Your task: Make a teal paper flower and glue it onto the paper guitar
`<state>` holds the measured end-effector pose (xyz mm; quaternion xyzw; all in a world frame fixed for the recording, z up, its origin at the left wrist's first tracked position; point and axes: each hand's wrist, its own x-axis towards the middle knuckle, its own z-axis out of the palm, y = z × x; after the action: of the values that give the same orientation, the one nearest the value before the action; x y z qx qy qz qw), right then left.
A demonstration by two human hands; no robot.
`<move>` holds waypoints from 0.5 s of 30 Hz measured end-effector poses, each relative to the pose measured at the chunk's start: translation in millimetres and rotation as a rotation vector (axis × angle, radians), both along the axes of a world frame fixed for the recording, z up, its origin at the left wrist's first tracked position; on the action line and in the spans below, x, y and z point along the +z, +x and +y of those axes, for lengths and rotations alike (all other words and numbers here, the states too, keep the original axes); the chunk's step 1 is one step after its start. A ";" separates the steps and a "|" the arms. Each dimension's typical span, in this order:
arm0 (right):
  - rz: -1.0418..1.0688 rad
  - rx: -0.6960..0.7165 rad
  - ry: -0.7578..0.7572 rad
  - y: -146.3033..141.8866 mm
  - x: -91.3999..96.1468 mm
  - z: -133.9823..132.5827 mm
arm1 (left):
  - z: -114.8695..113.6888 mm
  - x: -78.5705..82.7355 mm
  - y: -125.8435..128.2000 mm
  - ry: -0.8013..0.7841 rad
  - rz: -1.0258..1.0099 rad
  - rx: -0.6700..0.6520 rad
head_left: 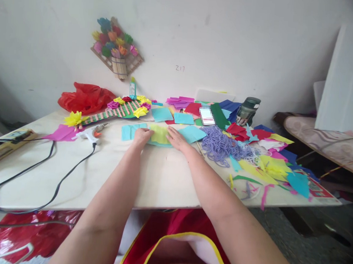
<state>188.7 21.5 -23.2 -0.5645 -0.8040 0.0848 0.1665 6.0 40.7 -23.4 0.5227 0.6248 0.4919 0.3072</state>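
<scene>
Both my arms reach across a white table [161,179]. My left hand [142,136] rests with curled fingers on the left edge of a yellow-green paper square [160,134]. My right hand [177,139] lies flat with fingers stretched out on the right edge of the same square. The yellow-green square sits on top of a teal paper piece [160,144]. More teal squares lie close by, one to the left [129,130] and one to the right [192,133].
A white glue gun [90,133] with a black cord [42,171] lies to the left. A purple yarn heap [222,144], coloured paper scraps [270,165], a dark bottle [247,110], a striped paper craft with flowers [118,109], a red plastic bag [84,97]. A flower decoration [117,44] hangs on the wall.
</scene>
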 end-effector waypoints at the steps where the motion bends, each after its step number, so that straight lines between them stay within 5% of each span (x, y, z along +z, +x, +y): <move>1: -0.043 0.012 -0.060 -0.6 -2.7 0.3 | 0.1 -0.2 0.1 -0.027 0.009 0.009; 8: -0.165 -0.012 -0.178 -4.1 -6.7 0.0 | -2.1 0.0 -3.1 -0.078 -0.082 -0.007; 15: -0.184 0.003 -0.090 -4.3 -5.4 -4.5 | -4.6 0.2 -7.8 -0.042 -0.155 0.029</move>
<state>184.4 17.0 -28.7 -0.5757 -0.8121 0.0689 0.0660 -1.8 36.1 -23.1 0.4675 0.6168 0.5221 0.3582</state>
